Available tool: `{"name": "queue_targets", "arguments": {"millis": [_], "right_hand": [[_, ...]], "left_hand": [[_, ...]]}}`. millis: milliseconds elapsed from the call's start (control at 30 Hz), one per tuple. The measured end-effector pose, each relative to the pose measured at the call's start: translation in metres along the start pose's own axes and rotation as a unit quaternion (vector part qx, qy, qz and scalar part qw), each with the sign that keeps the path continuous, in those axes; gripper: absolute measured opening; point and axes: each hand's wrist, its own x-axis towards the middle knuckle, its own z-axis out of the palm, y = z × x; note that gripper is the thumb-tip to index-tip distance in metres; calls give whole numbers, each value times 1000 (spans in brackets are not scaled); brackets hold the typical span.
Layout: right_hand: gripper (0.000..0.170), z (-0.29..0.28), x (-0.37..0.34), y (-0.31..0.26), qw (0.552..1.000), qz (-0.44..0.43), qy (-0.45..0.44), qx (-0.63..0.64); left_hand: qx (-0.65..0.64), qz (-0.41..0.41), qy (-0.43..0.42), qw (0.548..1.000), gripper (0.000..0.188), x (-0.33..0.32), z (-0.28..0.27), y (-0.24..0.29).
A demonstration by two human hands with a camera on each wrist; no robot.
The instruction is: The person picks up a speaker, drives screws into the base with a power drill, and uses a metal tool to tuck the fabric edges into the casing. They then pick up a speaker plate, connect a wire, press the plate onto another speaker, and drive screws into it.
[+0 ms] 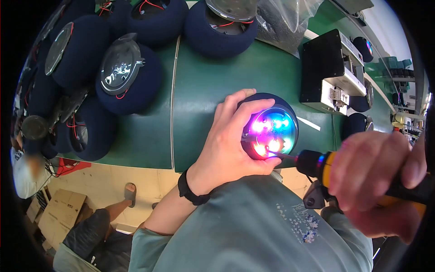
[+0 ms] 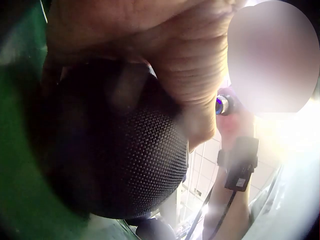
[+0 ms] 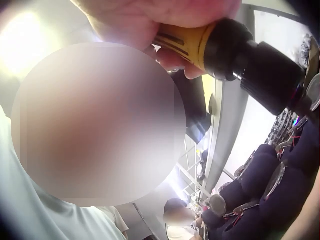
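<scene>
My left hand [image 1: 222, 143] grips a round speaker [image 1: 293, 115] from its left side, fingers over the far rim and thumb along the near rim. Pink, blue, green and red lights glow on the speaker's face, which is turned upward. Dark woven mesh covers the speaker's side [image 2: 150, 145] in the left wrist view. My right hand [image 1: 374, 177] holds a yellow and black power screwdriver [image 1: 311, 164]. Its thin bit reaches leftward to the lower part of the lit face. In the right wrist view, fingers wrap the yellow body behind the black nose [image 3: 270, 75].
Several dark fabric-covered speaker bodies [image 1: 129, 97], some with red wires and loose discs, crowd the left and far side of the green table [image 1: 208, 86]. A black and silver boxed device [image 1: 319, 68] stands at right. Behind lies a clear plastic bag [image 1: 283, 22]. Cartons [image 1: 61, 215] sit on the floor.
</scene>
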Motion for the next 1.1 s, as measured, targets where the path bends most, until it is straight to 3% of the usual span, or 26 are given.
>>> {"name": "queue_targets", "arguments": {"millis": [33,467,500,533,833,1033,1100], "right_hand": [[61,4,-3,28,997,-66,31,-7],[57,12,2,38,994,-88,-30,-60],[20,6,14,20,995,33,-96,8],[20,6,13,20,994,35,-99,10],[37,14,5,22,998,33,48,-12],[49,17,4,23,985,-53,161,-43],[44,6,4,19,972,-92,212,-39]], "left_hand": [[0,1,0,1000,97,0,0,-1],[-15,10,3,1000,96,-1,-1,-5],[-20,6,2,1000,95,-1,-1,-4],[-20,3,5,1000,95,-1,-1,-4],[-7,-2,3,1000,96,-1,-2,-2],[11,18,-12,1000,99,0,-5,-1],[-29,31,-27,999,114,0,-7,-7]]}}
